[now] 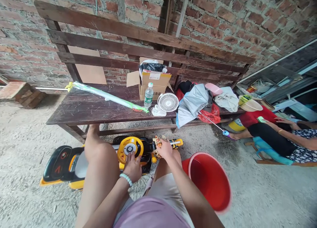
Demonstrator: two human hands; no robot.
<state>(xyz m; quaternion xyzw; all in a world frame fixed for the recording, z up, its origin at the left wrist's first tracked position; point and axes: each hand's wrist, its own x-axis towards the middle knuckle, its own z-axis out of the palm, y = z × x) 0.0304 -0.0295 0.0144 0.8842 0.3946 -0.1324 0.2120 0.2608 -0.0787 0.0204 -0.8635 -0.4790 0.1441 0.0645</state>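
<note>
My left hand (133, 167), with a pale bead bracelet at the wrist, rests its stretched fingers on the lower edge of a yellow steering wheel (140, 143). The wheel belongs to a black-and-yellow ride-on toy (59, 163) standing across my legs. Over the toy's front end, my right hand (165, 149) is closed on a tangled tan-and-orange bundle (156, 142) whose kind I cannot make out. A small yellow ball (154, 160) shows just below that bundle. Part of the toy is hidden behind my knee.
A red bucket (210, 178) stands by my right leg. On the dark wooden bench (74, 105) are a cardboard box (155, 84), a water bottle (148, 97), a white fan (168, 102), a folded umbrella (194, 102) and a wrapped long item (106, 95). Another person (274, 138) sits at right.
</note>
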